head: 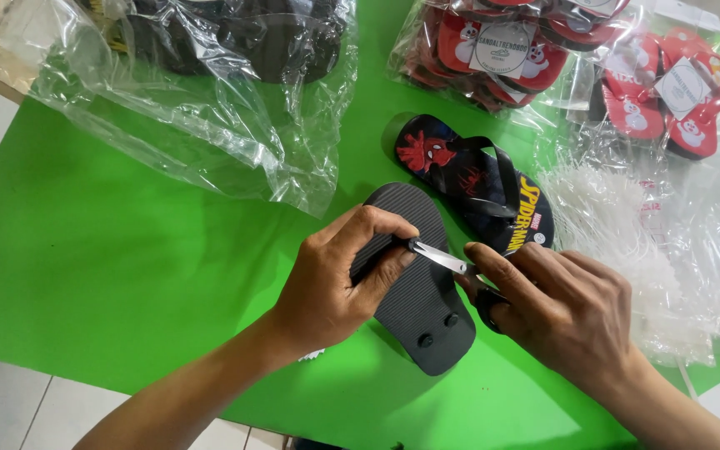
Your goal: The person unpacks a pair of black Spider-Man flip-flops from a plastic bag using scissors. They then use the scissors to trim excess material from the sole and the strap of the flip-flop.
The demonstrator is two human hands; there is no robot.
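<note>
L hand (335, 279): yours, clamped on the black sandal (427, 308), thumb + fingers curled over its left edge, index tip by the scissor blades.
R hand (564, 304): yours, closed round the scissors (452, 262) handles; blades point to 9 o'clock, tips at the L index finger. Can't tell if blades are apart or shut.
Sandal: sole up, ribbed, w/ two round strap plugs near its 6 o'clock end. Lies mid-table, tilted, toe end toward 12.
Second sandal (477, 183): print side up, red figure on black, black strap; at 1 o'clock of the held one, just beside it.
Table (110, 267): green top; white tile floor shows at 7–9 o'clock.
Black bag (210, 75): clear plastic w/ dark sandals inside, at 11 o'clock, well apart from hands.
Red bags (577, 58): clear packs of red sandals w/ round tags, at 1–2 o'clock.
White ties (627, 225): heap of thin plastic strands in clear wrap, at 3 o'clock, near R hand.
</note>
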